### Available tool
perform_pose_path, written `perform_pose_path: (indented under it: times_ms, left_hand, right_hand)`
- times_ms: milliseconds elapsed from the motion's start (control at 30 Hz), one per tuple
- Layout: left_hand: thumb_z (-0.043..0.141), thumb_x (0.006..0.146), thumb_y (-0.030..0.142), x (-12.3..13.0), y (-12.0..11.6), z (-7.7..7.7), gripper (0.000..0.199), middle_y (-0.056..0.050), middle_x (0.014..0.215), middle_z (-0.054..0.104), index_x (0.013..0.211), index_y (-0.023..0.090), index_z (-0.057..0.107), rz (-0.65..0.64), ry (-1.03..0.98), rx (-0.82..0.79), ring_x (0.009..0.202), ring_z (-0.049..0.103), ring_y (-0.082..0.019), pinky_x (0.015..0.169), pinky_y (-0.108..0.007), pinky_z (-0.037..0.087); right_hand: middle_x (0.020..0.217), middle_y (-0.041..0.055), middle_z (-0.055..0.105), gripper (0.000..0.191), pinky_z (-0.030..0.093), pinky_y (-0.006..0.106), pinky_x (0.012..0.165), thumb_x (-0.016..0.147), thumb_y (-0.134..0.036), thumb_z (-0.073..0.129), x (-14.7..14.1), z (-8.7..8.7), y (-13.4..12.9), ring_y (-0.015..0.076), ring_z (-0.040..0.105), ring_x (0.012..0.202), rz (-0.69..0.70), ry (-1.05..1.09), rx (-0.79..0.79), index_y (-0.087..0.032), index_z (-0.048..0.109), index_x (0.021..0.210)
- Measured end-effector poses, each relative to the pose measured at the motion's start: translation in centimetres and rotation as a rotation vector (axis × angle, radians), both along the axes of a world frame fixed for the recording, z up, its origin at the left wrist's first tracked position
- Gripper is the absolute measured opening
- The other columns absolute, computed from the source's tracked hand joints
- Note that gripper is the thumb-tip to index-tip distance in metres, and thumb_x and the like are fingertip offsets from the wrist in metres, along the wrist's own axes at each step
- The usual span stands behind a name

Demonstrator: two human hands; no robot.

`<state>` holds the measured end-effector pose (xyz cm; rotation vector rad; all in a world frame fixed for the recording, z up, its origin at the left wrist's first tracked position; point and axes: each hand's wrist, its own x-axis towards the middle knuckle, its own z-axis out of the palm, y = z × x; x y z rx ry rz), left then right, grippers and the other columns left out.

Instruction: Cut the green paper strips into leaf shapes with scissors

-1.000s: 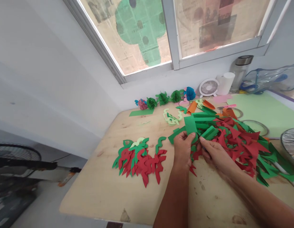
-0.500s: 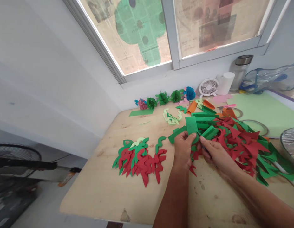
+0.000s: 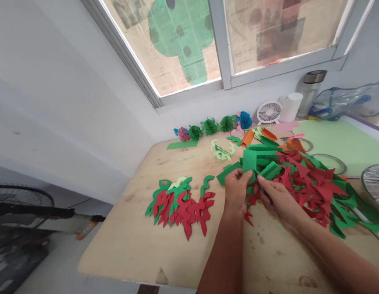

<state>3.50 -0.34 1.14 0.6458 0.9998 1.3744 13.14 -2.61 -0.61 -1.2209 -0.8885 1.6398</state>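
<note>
A folded piece of green paper (image 3: 249,161) stands upright, pinched between the thumb and fingers of my left hand (image 3: 236,188). My right hand (image 3: 273,194) is closed close beside it, around small scissors (image 3: 256,174). Only a dark blade tip of these shows, against the paper's lower right edge; my fingers cover the rest. Right of my hands spreads a heap of red paper scraps (image 3: 310,183) mixed with green ones. Left of my hands lies a pile of cut-out wavy red paper shapes (image 3: 185,212), with green shapes (image 3: 180,196) among them.
Paper pompoms (image 3: 210,126) line the wall below the window. A small white fan (image 3: 269,112), a white cylinder (image 3: 294,104) and a glass bottle (image 3: 308,96) stand at the back right. Pale green wavy cutouts (image 3: 222,155) lie mid-table. A light green sheet (image 3: 357,143) lies at right.
The green paper in my left hand has shifted slightly to the right, toward the scissors. Both hands stay in nearly the same place.
</note>
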Motion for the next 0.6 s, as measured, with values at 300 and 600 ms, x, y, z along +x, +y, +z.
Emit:
perform_pose_path:
  times_ms: [300,600]
  left_hand:
    - [0.069,0.056,0.026,0.24,0.22,-0.85,0.02,0.005,0.047,0.049,0.058,0.014,0.053,-0.02,-0.001,0.005,0.039,0.039,-0.005,0.042,-0.02,0.031]
    - [0.067,0.056,0.021,0.08,0.2,-0.59,0.016,0.004,0.05,0.051,0.057,0.013,0.053,0.007,-0.003,0.007,0.046,0.042,-0.006,0.048,-0.02,0.033]
  right_hand:
    - [0.034,-0.0101,0.029,0.043,0.01,0.02,0.032,0.072,-0.059,0.055,0.18,-0.14,0.19,0.0039,0.018,0.029,0.006,-0.006,0.009,-0.017,0.051,0.063]
    - [0.033,-0.0102,0.027,0.046,0.01,0.02,0.033,0.073,-0.061,0.051,0.39,-0.46,0.41,0.0038,0.017,0.03,0.037,-0.09,0.032,-0.016,0.053,0.061]
